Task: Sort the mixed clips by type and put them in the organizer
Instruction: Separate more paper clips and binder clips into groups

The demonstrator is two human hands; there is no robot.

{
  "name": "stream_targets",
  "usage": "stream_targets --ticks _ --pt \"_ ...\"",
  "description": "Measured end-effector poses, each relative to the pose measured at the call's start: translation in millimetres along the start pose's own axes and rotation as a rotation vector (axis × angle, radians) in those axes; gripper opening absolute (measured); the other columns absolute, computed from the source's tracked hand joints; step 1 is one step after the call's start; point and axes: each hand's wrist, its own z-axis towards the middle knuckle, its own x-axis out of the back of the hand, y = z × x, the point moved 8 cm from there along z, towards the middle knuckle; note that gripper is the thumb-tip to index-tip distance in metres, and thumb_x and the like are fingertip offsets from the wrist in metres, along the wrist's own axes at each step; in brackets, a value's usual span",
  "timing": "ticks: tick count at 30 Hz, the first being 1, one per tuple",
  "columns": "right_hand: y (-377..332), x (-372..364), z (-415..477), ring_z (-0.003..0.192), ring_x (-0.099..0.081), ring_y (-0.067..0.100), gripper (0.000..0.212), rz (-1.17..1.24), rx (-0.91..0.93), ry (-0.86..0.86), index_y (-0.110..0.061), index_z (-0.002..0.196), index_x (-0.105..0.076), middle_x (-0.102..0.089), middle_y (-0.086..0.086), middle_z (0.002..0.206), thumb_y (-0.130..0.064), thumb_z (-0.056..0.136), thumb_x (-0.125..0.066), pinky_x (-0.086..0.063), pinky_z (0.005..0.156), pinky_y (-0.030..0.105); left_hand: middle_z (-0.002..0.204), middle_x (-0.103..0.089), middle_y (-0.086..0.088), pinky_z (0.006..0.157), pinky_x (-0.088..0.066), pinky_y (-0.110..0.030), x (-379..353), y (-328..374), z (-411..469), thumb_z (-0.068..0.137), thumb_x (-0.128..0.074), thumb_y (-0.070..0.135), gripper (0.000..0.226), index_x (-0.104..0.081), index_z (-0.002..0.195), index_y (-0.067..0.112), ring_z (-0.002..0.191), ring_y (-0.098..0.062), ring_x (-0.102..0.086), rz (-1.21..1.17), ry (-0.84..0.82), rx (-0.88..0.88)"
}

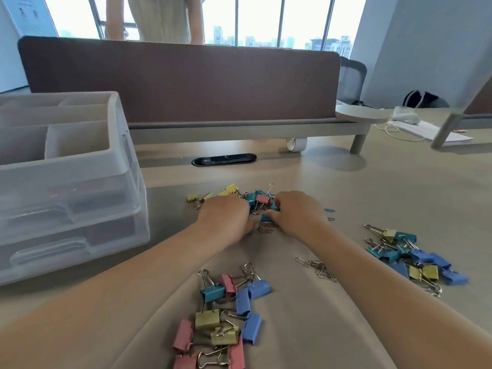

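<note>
teal, pink and yellow clips lie tangled in the mixed pile (262, 199), so both hands work into it. left hand (226, 214) is curled over it, its grasp hidden — right hand (298, 211) seemingly pinches a teal clip (273, 209). the organizer (117, 123) stands well apart at left.

Brown desk divider (178, 78), bright windows (255, 20)

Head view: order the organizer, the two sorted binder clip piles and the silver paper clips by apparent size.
1. organizer
2. near binder clip pile and right binder clip pile: look alike, and the near one sits closer to the camera, so unranked
3. silver paper clips
</note>
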Motion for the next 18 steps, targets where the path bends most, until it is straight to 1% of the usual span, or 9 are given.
stream_targets --ticks 3,6,8,9,12,14,15,17,18 --pt "-5.1 -4.2 5.1 0.075 -0.052 0.024 0.029 -0.043 -0.009 0.004 -0.020 0.087 -0.056 -0.057 0.002 0.084 -0.049 0.088 -0.059 -0.039 0.061 0.029 0.075 -0.048 -0.002 0.062 -0.040 -0.030 -2.3 1.7 2.3 0.092 -0.058 0.049 0.034 -0.056 0.086 0.016 0.077 -0.026 -0.055 -0.003 -0.016 -0.001" --pt "-7.2 -4.8 6.6 0.072 -0.052 0.025 0.029 -0.010 -0.019 0.019 -0.019 0.080 -0.055 -0.053 0.001 0.076 -0.046 0.086 -0.062 -0.032 0.053 0.026 0.067 -0.043 -0.001 0.060 -0.039 -0.031 -1.7 -0.8 2.4 0.092 -0.059 0.038 0.027 -0.052 0.080 0.015 0.071 -0.027 -0.052 -0.084 -0.008 0.016" --pt "-7.4 -1.8 5.3 0.074 -0.056 0.025 0.027 0.054 -0.021 0.023 -0.018 0.081 -0.057 -0.056 0.001 0.076 -0.044 0.086 -0.064 -0.030 0.051 0.026 0.064 -0.045 -0.002 0.056 -0.039 -0.030 -1.4 -6.1 0.0 0.091 -0.058 0.033 0.026 -0.051 0.075 0.013 0.067 -0.027 -0.053 -0.158 -0.006 0.038" --pt "-6.5 0.3 3.9 0.076 -0.058 0.023 0.025 0.106 -0.027 0.023 -0.018 0.084 -0.059 -0.059 0.001 0.080 -0.043 0.087 -0.065 -0.033 0.053 0.026 0.065 -0.048 -0.003 0.055 -0.039 -0.030 -1.1 -9.8 -1.7 0.090 -0.058 0.031 0.025 -0.051 0.074 0.012 0.067 -0.026 -0.055 -0.199 -0.009 0.051" --pt "-0.6 3.4 -1.9 0.078 -0.060 0.017 0.022 0.314 -0.071 0.017 -0.021 0.090 -0.061 -0.064 -0.003 0.088 -0.040 0.085 -0.070 -0.044 0.060 0.028 0.076 -0.057 -0.007 0.057 -0.042 -0.032 2.7 -21.6 -11.3 0.090 -0.058 0.031 0.023 -0.054 0.080 0.011 0.071 -0.026 -0.057 -0.298 -0.014 0.085" --pt "0.3 6.2 -6.3 0.073 -0.058 0.013 0.022 0.392 -0.072 0.010 -0.023 0.091 -0.060 -0.064 -0.006 0.089 -0.039 0.083 -0.073 -0.043 0.057 0.028 0.079 -0.060 -0.008 0.059 -0.041 -0.033 6.6 -30.8 -18.7 0.091 -0.058 0.031 0.024 -0.057 0.081 0.010 0.071 -0.025 -0.057 -0.361 -0.004 0.102" --pt "-1.4 8.4 -8.9 0.071 -0.057 0.011 0.023 0.413 -0.056 0.005 -0.024 0.091 -0.059 -0.063 -0.007 0.088 -0.039 0.082 -0.074 -0.041 0.055 0.027 0.079 -0.060 -0.006 0.059 -0.040 -0.032 9.5 -36.0 -22.6 0.092 -0.058 0.032 0.024 -0.058 0.081 0.010 0.071 -0.024 -0.057 -0.385 0.009 0.109" --pt "-8.5 13.9 -16.9 0.070 -0.054 0.008 0.027 0.440 -0.003 -0.017 -0.024 0.092 -0.058 -0.060 -0.009 0.085 -0.041 0.081 -0.076 -0.038 0.055 0.025 0.076 -0.058 0.000 0.059 -0.039 -0.032 15.5 -45.8 -30.6 0.094 -0.058 0.038 0.027 -0.059 0.082 0.013 0.071 -0.019 -0.055 -0.408 0.037 0.107" --pt "-14.0 14.9 -22.3 0.071 -0.054 0.008 0.028 0.442 0.031 -0.038 -0.024 0.092 -0.058 -0.060 -0.010 0.084 -0.043 0.080 -0.075 -0.040 0.057 0.025 0.077 -0.058 0.001 0.060 -0.041 -0.032 17.2 -49.7 -34.8 0.094 -0.058 0.040 0.027 -0.059 0.082 0.015 0.071 -0.018 -0.055 -0.415 0.038 0.102"
